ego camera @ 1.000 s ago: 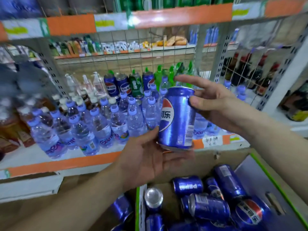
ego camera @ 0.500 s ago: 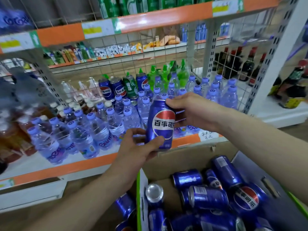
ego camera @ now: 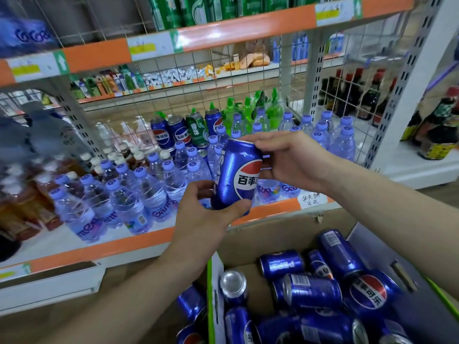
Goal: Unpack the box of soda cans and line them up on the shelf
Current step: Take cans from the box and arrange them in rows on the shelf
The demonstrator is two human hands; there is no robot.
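Note:
A blue soda can [ego camera: 234, 173] is held upright and slightly tilted in front of the middle shelf [ego camera: 129, 244]. My left hand [ego camera: 208, 214] grips its bottom, thumb across the front. My right hand [ego camera: 288, 160] grips its top and right side. Below, an open cardboard box [ego camera: 280, 234] holds several more blue cans [ego camera: 313, 290] lying loose on their sides. At the back of the shelf stand three blue cans [ego camera: 160, 134] and one green can [ego camera: 196, 129] in a row.
Several water bottles [ego camera: 139, 184] crowd the shelf front and middle, with brown tea bottles [ego camera: 27, 207] at the left. Green bottles [ego camera: 248, 110] stand behind. Wire mesh backs the shelf. Green cans [ego camera: 198, 8] fill the upper shelf. Dark sauce bottles [ego camera: 437, 130] stand on the right rack.
The can has been turned so its logo faces me. My right hand shifted from its side to its top, and my left hand moved from an open palm to gripping the bottom.

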